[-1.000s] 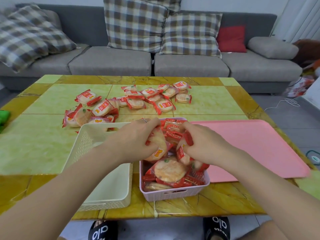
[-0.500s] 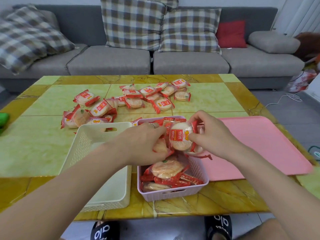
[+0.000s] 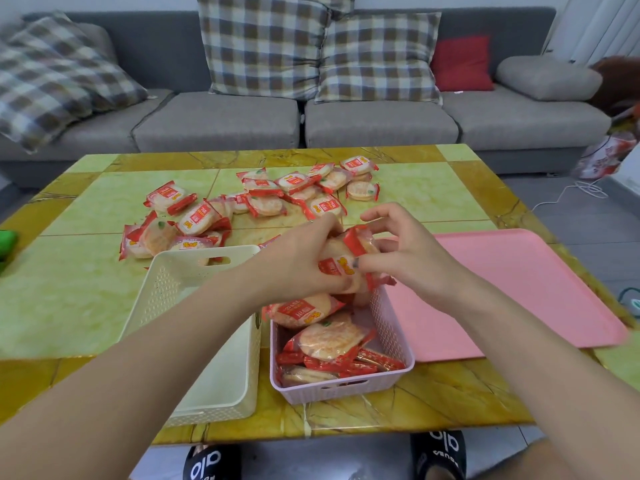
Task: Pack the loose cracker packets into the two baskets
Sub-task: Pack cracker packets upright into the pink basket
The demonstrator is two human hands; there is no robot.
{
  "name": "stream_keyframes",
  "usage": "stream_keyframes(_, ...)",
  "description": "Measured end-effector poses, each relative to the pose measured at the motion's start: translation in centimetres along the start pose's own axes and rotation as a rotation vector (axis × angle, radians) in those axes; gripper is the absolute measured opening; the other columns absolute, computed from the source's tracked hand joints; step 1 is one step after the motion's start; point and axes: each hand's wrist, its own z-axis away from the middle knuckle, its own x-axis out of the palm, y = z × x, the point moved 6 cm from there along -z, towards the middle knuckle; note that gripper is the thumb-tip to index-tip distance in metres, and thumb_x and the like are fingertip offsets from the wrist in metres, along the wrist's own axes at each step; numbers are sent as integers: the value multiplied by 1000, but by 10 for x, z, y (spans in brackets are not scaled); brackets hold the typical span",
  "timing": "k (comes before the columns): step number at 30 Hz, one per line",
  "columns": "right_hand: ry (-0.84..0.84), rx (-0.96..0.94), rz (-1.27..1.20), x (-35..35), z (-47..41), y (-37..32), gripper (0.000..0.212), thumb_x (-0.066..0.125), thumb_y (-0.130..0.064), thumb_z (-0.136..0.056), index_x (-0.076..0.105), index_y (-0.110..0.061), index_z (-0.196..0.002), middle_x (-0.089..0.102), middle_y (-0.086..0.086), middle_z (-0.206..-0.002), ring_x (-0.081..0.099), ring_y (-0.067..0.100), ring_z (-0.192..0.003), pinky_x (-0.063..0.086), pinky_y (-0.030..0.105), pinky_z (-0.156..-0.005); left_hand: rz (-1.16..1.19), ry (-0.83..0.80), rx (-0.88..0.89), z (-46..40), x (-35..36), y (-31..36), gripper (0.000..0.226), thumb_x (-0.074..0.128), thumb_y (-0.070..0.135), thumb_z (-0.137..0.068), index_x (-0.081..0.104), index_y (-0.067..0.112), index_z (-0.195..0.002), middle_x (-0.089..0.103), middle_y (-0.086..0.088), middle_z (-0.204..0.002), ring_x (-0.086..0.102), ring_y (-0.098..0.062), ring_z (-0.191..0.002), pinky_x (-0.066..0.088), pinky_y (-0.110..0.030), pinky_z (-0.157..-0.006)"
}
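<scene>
Red-and-white plastic cracker packets (image 3: 346, 261) are gripped between my left hand (image 3: 298, 261) and right hand (image 3: 412, 258), fingers curled round them, above the lilac perforated plastic basket (image 3: 391, 327). Cream perforated plastic basket (image 3: 221, 375) sits alongside; more packets (image 3: 242, 202) lie beyond.

I see a grey sofa (image 3: 311, 126) behind the yellow-green marble tabletop (image 3: 69, 289), bearing plaid cushions (image 3: 266, 46), one red cushion (image 3: 462, 64) and a grey bolster (image 3: 547, 77), with grey floor tiles (image 3: 571, 220) and a white cable (image 3: 575, 195) at right.
</scene>
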Motion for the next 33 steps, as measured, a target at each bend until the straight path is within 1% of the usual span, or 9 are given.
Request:
stream_keyframes(5,0,65,-111,-3,-8,1,49,79,-16,-72,60,-19,-117,68,-1,-102,65,10,-83,50,26,-64,84,-40,-43,-6,2,-10,58,83,41,-76,54,27,-124,68,8,-103,63,-15,-96,51,-37,-84)
stream_keyframes(7,206,40,184,-20,-5,2,42,79,-29,-70,59,-20,-106,65,-1,-100,65,17,-89,52,32,-77,176,-7,-103,-2,2,-21,44,81,42,-79,60,29,-116,71,10,-102,65,-11,-97,52,-41,-87)
stream_keyframes(9,252,-24,527,-24,4,-7,19,69,-15,-82,59,-20,-97,63,-4,-91,63,20,-86,52,36,-79,234,63,-154,2,1,-30,42,79,43,-81,60,31,-117,71,12,-105,66,-9,-99,53,-38,-90)
stream_keyframes(12,-261,79,751,20,17,0,23,53,-6,-91,69,-21,-99,69,-4,-98,65,20,-96,52,32,-83,169,187,-177,5,-3,-32,46,76,46,-83,58,27,-120,69,13,-106,63,-8,-99,50,-31,-86)
stream_keyframes(14,-453,215,819,45,18,17,22,46,-15,-98,67,-14,-107,66,4,-105,60,21,-97,50,31,-78,150,245,-174,5,-3,-30,45,76,47,-82,59,26,-118,71,11,-103,64,-10,-96,51,-32,-83)
stream_keyframes(17,-429,431,575,60,7,51,14,44,-16,-95,57,-13,-90,56,8,-87,50,21,-74,38,32,-62,149,301,-165,6,-2,-28,41,75,50,-81,59,29,-113,72,11,-99,66,-12,-93,53,-37,-81)
stream_keyframes(21,-446,623,244,66,5,74,33,59,-21,-89,61,-9,-120,69,6,-109,66,22,-97,53,38,-90,151,406,-179,11,-3,-27,44,70,56,-81,56,29,-113,73,10,-97,67,-14,-90,55,-40,-76)
stream_keyframes(26,-407,667,137,69,6,80,44,71,-11,-85,60,-4,-127,73,11,-115,70,23,-105,56,40,-98,96,490,-151,15,0,-19,45,67,59,-84,53,26,-110,70,12,-91,64,-11,-82,43,-30,-61)
stream_keyframes(33,-433,593,156,56,16,55,30,70,-12,-89,65,6,-112,75,21,-107,75,25,-94,60,34,-86,63,495,-143,13,7,-20,40,68,59,-86,37,34,-95,63,11,-81,57,-14,-74,33,-27,-55)
